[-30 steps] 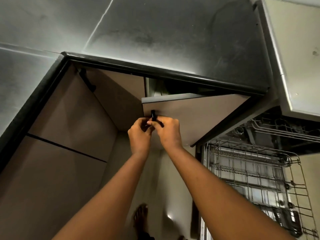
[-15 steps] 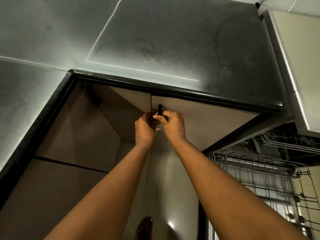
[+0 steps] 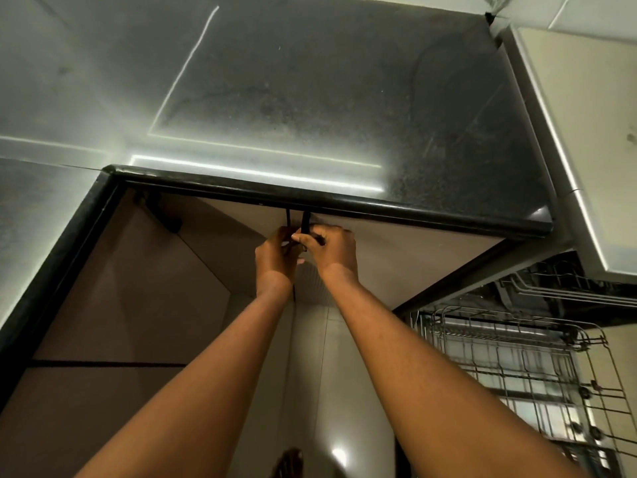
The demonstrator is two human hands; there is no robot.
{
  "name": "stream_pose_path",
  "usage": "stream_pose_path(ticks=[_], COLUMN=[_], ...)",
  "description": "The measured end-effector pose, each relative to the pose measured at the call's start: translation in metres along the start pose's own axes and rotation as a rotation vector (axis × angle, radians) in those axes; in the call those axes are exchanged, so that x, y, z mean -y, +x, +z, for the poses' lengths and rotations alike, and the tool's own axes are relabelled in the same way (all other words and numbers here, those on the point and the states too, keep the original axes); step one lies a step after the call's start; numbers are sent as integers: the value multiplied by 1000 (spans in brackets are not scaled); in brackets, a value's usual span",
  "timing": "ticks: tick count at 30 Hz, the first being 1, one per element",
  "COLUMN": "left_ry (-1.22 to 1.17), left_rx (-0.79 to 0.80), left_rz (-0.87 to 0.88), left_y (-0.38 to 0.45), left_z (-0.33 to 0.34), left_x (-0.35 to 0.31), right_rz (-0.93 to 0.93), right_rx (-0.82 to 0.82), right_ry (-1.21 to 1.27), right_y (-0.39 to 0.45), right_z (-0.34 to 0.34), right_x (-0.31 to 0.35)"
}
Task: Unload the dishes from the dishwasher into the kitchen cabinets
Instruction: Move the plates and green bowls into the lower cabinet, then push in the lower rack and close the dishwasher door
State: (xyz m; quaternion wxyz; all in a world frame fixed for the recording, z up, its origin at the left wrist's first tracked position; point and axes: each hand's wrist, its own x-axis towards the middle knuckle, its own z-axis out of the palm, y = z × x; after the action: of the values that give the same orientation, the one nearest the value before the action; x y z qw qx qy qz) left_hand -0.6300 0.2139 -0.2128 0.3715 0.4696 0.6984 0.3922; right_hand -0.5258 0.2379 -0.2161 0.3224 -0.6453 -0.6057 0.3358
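Both hands together at frame centre, just under the worktop (image 3: 344, 98) edge. Left hand (image 3: 275, 251) curled round a black handle (image 3: 289, 217) on the left cabinet door (image 3: 220, 257); right hand (image 3: 332, 248) curled round the neighbouring black handle (image 3: 305, 220) on the right cabinet door (image 3: 406, 260). Knuckles touching or nearly so; can't tell which. Doors meeting at a corner w/ both handles side by side, tops tucked just below the black worktop rim. Dark speckled worktop filling upper half of frame, L-shaped, w/ bright strip reflections. Another black handle (image 3: 162, 215) centre-left on a side cabinet front. Dishwasher rack (image 3: 517, 357) pulled out at lower right, wire grid visible; contents too dim to tell. Pale appliance panel (image 3: 586, 132) at upper right, above the rack. Glossy floor (image 3: 331, 408) between forearms at bottom centre; bare foot (image 3: 287, 464) at bottom edge.
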Motion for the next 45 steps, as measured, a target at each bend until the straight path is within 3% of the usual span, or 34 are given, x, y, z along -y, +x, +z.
stream_pose_path(ticks=[5, 8, 12, 14, 17, 24, 34, 45], left_ry=[180, 166, 304, 428, 551, 709, 786, 874], left_rx=[-28, -24, 45, 66, 94, 193, 326, 459], left_rz=[90, 123, 258, 231, 181, 347, 452, 477], left_y=[-8, -20, -37, -47, -64, -116, -228, -433], left_z=[-1, -5, -6, -6, -5, -3, 25, 128], left_x=[2, 15, 30, 27, 19, 4, -29, -59], right_rz=[-30, -55, -149, -194, -194, -157, -97, 28], right_rx=[9, 28, -35, -89, -60, -65, -56, 25], right_ry=[-114, -197, -343, -422, -549, -733, -769, -795], right_y=[-7, -18, -45, -61, -83, -143, -245, -420], right_z=[-7, -15, -26, -34, -46, -91, -176, -327], right_x=[0, -11, -34, -40, -43, -47, -65, -158])
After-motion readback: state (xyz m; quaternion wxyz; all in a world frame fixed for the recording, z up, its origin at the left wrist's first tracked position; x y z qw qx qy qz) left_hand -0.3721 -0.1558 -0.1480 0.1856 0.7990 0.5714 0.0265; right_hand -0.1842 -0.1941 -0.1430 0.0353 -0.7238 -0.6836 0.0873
